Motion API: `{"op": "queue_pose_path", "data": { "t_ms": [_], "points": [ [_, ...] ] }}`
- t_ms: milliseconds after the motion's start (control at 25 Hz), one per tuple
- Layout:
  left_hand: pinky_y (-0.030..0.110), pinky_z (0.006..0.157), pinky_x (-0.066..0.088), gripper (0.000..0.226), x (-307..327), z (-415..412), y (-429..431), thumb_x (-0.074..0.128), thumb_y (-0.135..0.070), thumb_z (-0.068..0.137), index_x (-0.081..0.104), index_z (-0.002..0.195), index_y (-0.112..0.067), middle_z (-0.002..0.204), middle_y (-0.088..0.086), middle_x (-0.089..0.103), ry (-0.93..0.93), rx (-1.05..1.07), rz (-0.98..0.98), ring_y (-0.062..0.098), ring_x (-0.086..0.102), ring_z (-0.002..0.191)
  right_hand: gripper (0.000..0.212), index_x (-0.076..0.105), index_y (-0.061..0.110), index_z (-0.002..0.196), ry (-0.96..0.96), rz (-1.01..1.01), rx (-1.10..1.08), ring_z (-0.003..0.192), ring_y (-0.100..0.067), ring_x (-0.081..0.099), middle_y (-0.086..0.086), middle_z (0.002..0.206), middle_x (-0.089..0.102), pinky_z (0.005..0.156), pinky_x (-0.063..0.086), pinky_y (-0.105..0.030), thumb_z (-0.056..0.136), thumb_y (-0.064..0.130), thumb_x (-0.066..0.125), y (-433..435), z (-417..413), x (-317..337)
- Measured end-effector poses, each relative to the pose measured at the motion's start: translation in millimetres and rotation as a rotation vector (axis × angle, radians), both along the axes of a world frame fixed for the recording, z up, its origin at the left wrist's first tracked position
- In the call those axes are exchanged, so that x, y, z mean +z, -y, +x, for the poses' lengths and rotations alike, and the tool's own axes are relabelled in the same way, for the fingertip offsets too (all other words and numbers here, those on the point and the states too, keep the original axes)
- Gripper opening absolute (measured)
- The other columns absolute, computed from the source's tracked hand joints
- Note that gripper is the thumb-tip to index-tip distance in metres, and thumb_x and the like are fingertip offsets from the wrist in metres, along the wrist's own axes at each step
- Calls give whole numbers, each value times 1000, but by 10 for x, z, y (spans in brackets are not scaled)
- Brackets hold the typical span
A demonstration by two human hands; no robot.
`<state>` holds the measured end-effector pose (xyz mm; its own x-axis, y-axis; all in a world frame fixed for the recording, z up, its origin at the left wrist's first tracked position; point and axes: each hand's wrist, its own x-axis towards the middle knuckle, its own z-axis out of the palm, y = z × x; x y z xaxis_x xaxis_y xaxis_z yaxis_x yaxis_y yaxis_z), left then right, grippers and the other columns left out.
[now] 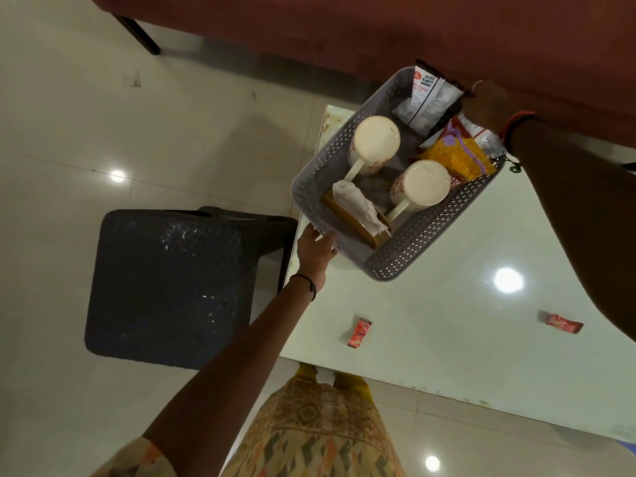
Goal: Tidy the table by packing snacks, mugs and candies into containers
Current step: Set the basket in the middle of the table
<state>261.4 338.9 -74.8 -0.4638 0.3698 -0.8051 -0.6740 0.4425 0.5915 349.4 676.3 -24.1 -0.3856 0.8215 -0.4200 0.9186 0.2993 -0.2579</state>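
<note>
A grey perforated basket (423, 232) is over the far left part of the white table (447, 321). In it stand two white mugs (375, 142) (421, 184) with red patterns, a brown holder with white tissue (358, 208), a salted-peanuts packet (425, 98) and a yellow snack bag (454, 156). My left hand (315, 251) grips the basket's near left edge. My right hand (488, 105) holds its far right end, fingers hidden behind the rim. Two red candies (359, 332) (564, 323) lie on the table nearer me.
A dark blue plastic stool (168, 287) stands on the tiled floor left of the table. A dark red sofa (378, 25) runs along the far side. Bright lamp reflections show on the table and floor.
</note>
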Motion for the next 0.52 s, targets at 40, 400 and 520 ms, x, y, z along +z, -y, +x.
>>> {"op": "queue_pose_path", "data": {
  "t_ms": [40, 400, 520],
  "points": [
    [33, 83, 54, 45, -9, 9, 1, 66, -7, 84, 51, 126, -5, 127, 12, 58, -4, 9, 2, 20, 56, 108, 32, 52, -15, 117, -1, 15, 3, 120, -46, 49, -35, 128, 52, 102, 38, -43, 93, 4, 42, -4, 1, 1],
    [36, 85, 51, 36, 33, 36, -52, 63, -5, 85, 56, 120, -3, 116, 12, 61, 5, 52, -56, 22, 56, 103, 28, 56, -21, 106, 1, 105, 67, 114, -50, 52, -38, 120, 56, 98, 41, -47, 89, -3, 42, 1, 6, 22],
    [35, 85, 48, 35, 81, 18, -64, 60, -3, 86, 55, 120, -6, 113, 7, 59, 43, 42, -64, 20, 54, 103, 20, 57, -18, 86, 3, 81, 47, 113, -48, 53, -38, 119, 57, 97, 43, -44, 88, -4, 43, 37, 35, 67]
  ]
}}
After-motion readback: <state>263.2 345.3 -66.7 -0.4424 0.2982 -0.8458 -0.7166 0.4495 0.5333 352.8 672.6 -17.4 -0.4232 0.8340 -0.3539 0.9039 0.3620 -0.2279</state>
